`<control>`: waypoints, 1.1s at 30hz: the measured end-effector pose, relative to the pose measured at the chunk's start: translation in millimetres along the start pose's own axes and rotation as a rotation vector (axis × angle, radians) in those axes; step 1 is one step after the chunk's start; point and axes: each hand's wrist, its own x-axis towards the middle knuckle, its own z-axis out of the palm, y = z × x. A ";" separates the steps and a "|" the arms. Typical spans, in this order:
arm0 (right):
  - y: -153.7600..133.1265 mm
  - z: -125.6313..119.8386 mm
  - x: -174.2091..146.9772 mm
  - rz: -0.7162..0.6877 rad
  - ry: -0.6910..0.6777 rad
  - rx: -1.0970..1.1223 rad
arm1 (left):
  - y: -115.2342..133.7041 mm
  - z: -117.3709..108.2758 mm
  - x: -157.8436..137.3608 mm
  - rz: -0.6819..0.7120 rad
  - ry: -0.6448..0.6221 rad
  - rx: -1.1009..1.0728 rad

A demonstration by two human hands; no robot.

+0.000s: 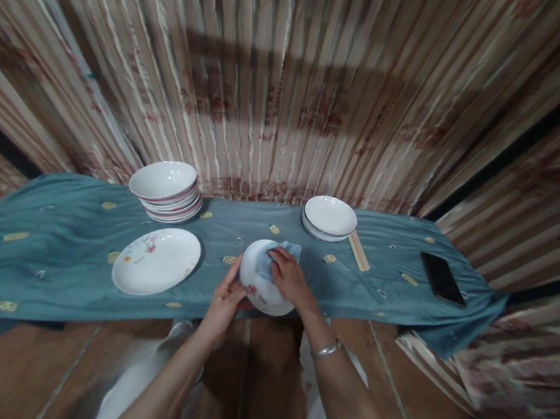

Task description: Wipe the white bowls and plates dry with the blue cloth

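Note:
A white plate with a red flower print (270, 300) is tilted over the front edge of the table, in the middle of the head view. My left hand (225, 295) grips its left rim, thumb on the upper face and the other fingers partly hidden beneath. A light blue cloth (292, 248) lies against the plate's face. My right hand (287, 273) presses the cloth onto the plate with bent fingers. To the left, a larger oval white plate with a flower print (159, 265) rests flat on the tablecloth.
Behind the oval plate stands a stack of white bowls and plates (165, 184). A pile of dark-rimmed white plates (330, 216) is at the back right, with wooden chopsticks (358, 251) beside it. A black phone (441, 278) lies at the right end of the teal tablecloth (72, 234). Curtains (281, 103) hang behind.

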 end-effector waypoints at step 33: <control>-45.9 4.7 -10.1 0.167 -0.203 0.889 | -5.4 -4.7 8.6 -0.015 0.011 -0.073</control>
